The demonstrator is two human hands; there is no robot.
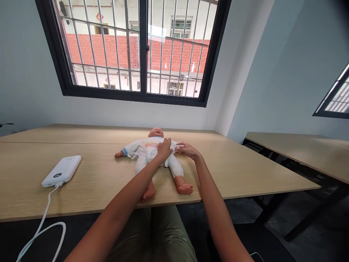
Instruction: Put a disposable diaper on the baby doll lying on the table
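While the left hand [164, 150] is closing over the white bodysuit [141, 150] of a baby doll [156, 133] on the counter [231, 174], the right hand [188, 150] is pinching narrowly at the bodysuit's side.

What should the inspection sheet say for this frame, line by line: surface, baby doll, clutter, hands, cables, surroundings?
Surface: light wood-grain table, with a seam across its left part.
Job's things: baby doll lying on its back in a white garment, feet bare.
Clutter: white power bank lying left of the doll, apart from it.
Hands: left hand on the doll's middle; right hand at the doll's side, touching the garment.
Cables: white cable runs from the power bank over the table edge.
Surroundings: barred window ahead; second table to the right.
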